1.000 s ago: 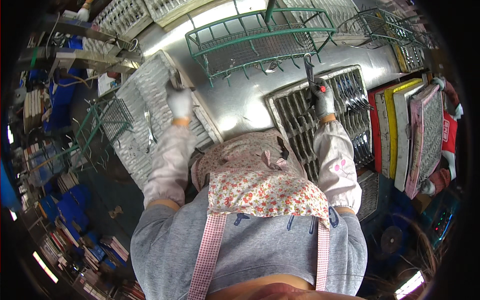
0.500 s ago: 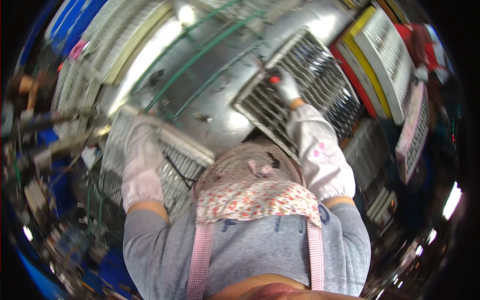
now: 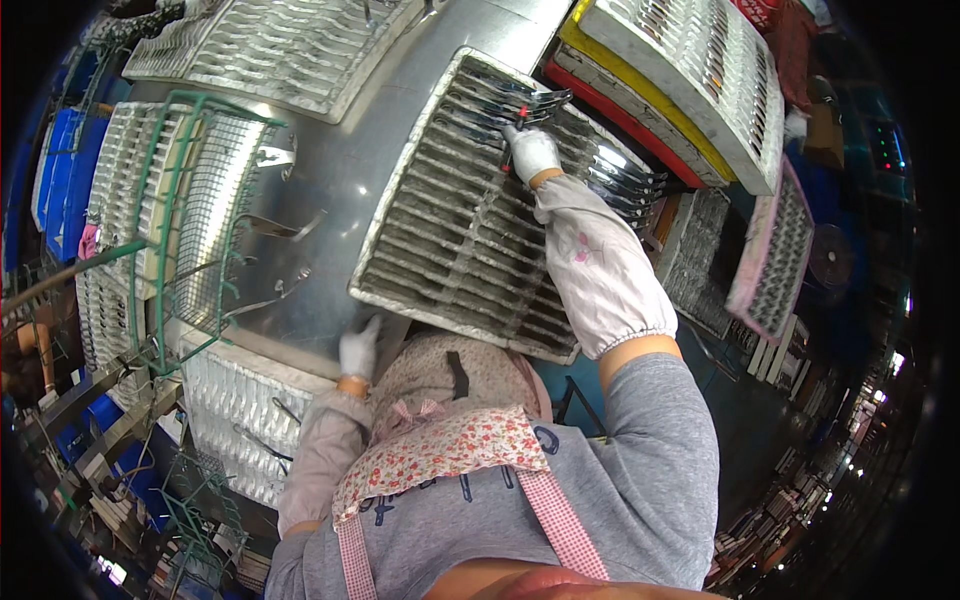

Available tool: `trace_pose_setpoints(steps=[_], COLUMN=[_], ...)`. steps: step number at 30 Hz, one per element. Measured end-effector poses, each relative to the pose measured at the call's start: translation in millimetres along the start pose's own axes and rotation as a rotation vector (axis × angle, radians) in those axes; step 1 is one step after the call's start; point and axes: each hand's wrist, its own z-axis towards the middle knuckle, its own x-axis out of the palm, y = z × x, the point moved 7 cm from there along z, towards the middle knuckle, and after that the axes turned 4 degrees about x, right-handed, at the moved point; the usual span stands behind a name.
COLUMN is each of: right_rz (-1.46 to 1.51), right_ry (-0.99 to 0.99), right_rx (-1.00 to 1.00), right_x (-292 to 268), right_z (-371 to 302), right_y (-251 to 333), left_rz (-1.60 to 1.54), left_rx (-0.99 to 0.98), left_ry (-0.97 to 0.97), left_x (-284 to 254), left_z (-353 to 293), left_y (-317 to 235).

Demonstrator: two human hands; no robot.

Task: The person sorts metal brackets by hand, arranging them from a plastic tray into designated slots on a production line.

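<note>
My right hand (image 3: 533, 155), in a white glove, is closed around a thin dark tool with red ends (image 3: 507, 160). It hovers over the far part of a grey slotted tray (image 3: 375, 250). Shiny dark metal pieces (image 3: 480, 95) lie in the far slots, and more lie at the right side; many near slots show none. At the table's near edge is my white-gloved left hand (image 3: 358, 352), one finger stretched out and nothing visible in it. Its other fingers are only partly seen.
A green wire basket (image 3: 200, 230) stands left on the metal table (image 3: 340, 190), with loose metal pieces (image 3: 275, 228) beside it. Slotted trays (image 3: 300, 50) lie at the far left. Stacked trays (image 3: 690, 90) rise at the right. Another tray (image 3: 235, 410) sits near my left arm.
The view has turned, so the slotted tray and green basket appear farther left. My left hand has come back to the table's near edge. My right hand remains over the tray.
</note>
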Motion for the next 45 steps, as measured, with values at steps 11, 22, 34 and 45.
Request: trace_pose_setpoints(steps=[11,22,34,45], right_rz=[0.52,0.25,0.02,0.686], right_ry=[0.373,0.323,0.027,0.229], right_rx=[-0.371,-0.28,-0.308,-0.184], right_x=[-67.6,-1.6,-11.9,-53.4], right_z=[-36.1,43.6,71.9,-35.4], right_y=[12.5,-26.3,-32.7,-9.1], left_rz=[-0.705,-1.216,-1.114,-0.984], left_rx=[-0.245,-0.317,-0.32,-0.199], left_ry=[0.578,0.277,0.3,0.325], left_x=[222.2,240.3,257.8,238.0], left_z=[123.1,152.5,141.2,119.9], left_y=[-107.3,-86.5,-104.8,-129.4])
